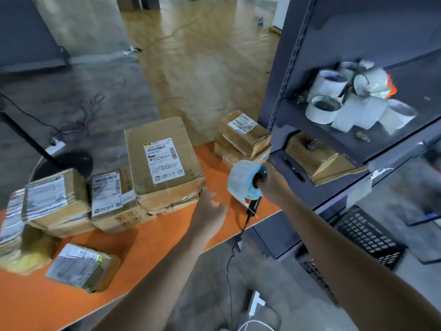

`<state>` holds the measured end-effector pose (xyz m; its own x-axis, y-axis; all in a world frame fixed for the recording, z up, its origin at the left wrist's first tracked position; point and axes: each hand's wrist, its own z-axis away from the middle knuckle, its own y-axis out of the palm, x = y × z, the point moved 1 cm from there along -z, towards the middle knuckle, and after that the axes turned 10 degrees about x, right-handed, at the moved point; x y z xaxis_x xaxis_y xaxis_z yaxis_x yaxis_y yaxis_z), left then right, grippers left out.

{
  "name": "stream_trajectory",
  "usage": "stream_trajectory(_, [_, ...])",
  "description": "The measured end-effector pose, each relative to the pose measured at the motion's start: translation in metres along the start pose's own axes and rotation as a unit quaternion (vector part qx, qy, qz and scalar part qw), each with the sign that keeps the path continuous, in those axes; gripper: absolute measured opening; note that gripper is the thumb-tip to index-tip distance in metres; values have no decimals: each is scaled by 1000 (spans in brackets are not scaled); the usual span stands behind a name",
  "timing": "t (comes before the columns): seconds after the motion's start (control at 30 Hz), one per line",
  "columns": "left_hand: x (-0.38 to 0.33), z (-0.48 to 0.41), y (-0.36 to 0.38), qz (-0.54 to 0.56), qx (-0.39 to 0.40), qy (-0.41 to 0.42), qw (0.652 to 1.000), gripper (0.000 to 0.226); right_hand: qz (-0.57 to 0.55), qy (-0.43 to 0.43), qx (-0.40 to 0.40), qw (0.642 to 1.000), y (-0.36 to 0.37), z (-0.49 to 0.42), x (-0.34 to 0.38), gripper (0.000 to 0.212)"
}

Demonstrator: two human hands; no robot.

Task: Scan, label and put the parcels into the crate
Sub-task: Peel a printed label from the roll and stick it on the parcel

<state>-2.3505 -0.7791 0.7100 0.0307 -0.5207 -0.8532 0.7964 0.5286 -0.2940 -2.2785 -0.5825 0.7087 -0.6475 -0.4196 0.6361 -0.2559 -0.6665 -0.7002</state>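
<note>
Large parcel at table far edge — left hand spread just beside it; right hand grips scanner.

Parcels crowd the surface. Right of it stands a shelf unit holding label rolls. A crate sits low beside it.

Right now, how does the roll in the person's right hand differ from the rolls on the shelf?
The held roll has a blue edge and a loose end hanging down, while the shelf rolls look plain white. The right hand grips the held roll in the air above the orange table, but the shelf rolls lie heaped against each other on the shelf. Both are wound paper rolls with a hollow core.
</note>
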Motion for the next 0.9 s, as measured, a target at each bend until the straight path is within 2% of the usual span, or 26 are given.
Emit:
stream_trajectory(0.1, [-12, 8, -1, 21, 3, 34, 999, 51, -2, -20, 17, 1000, -14, 16, 6, 41])
stream_trajectory(0.2, [-23, 16, -4, 57, 20, 71, 996, 59, -61, -58, 59, 995, -22, 31, 13, 34])
stream_trajectory(0.27, [-29, 20, -9, 60, 17, 95, 993, 63, -120, -71, 80, 987, -24, 39, 19, 36])
stream_trajectory(0.43, [-35, 25, -20, 70, 53, 147, 985, 32, -250, -61, 116, 959, -16, 49, 30, 50])
stream_trajectory(0.63, [-41, 27, -28, 102, 55, 166, 979, 5, -276, -65, 130, 950, -9, 56, 34, 50])
stream_trajectory(0.8, [-40, 27, -29, 97, 126, 174, 972, 25, -265, -59, 159, 949, -10, 60, 37, 55])
stream_trajectory(0.9, [-37, 27, -22, 144, 125, 177, 966, 19, -240, -62, 156, 956, -10, 64, 38, 51])
